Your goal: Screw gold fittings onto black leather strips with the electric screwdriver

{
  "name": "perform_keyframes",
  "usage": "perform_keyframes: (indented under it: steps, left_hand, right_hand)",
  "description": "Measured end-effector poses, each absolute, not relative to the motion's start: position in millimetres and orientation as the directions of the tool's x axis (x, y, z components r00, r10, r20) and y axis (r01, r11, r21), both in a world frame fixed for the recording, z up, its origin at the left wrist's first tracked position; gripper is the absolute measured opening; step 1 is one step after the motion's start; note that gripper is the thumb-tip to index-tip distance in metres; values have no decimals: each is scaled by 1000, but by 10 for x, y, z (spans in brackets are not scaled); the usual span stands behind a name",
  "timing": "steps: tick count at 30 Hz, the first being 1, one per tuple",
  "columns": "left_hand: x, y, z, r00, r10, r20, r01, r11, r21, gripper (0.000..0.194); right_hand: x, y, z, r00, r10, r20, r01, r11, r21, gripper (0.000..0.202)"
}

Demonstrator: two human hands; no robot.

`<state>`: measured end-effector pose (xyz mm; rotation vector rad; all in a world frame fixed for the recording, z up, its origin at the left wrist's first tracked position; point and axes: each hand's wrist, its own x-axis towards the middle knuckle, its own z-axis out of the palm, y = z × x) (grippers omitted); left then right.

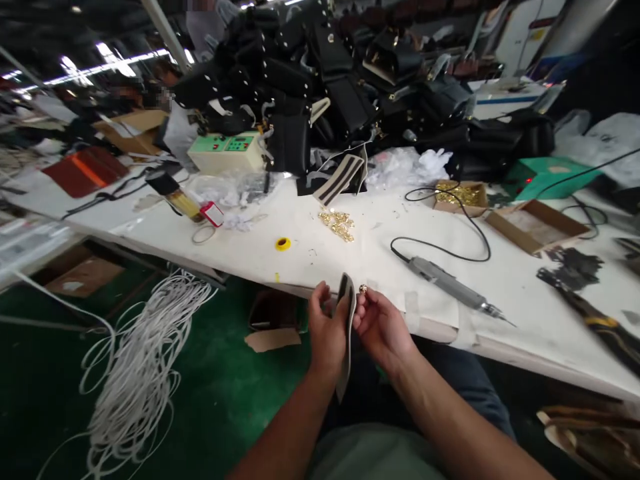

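Note:
A flat strip (348, 347) with a pale edge and a dark band stands on its side at the table's front edge, gripped between the thumb and fingers of my left hand (327, 333). Just to its right, my right hand (383, 327) pinches a small gold metal piece (363, 289) at its fingertips. Its other fingers curl close to the strip; whether they touch it I cannot tell. Beyond the hands lies a loose pile of gold pieces (339, 225). Similar striped strips (340, 180) rest behind that pile.
A grey electric screwdriver (450, 285) with a black cable lies at right, near pliers (600, 321) and a box of gold parts (460, 195). A yellow tape roll (283, 244) sits left of the pile. Black bags (290, 143) are heaped behind. White cord (145, 373) hangs at left.

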<state>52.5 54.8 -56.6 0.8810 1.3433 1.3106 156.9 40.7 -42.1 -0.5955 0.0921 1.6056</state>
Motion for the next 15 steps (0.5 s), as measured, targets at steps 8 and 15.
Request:
perform_keyframes:
  steps: [8,15]
  left_hand:
    - [431,238,-600,191,980,-51,-82,68,994,63]
    - [218,133,-442,271,942,-198,146,163,976,48]
  right_hand:
    - [1651,338,-404,-46,879,-475,-966,-160,-202,7]
    - [1647,300,-389,-122,893,-434,-941,-243,-234,11]
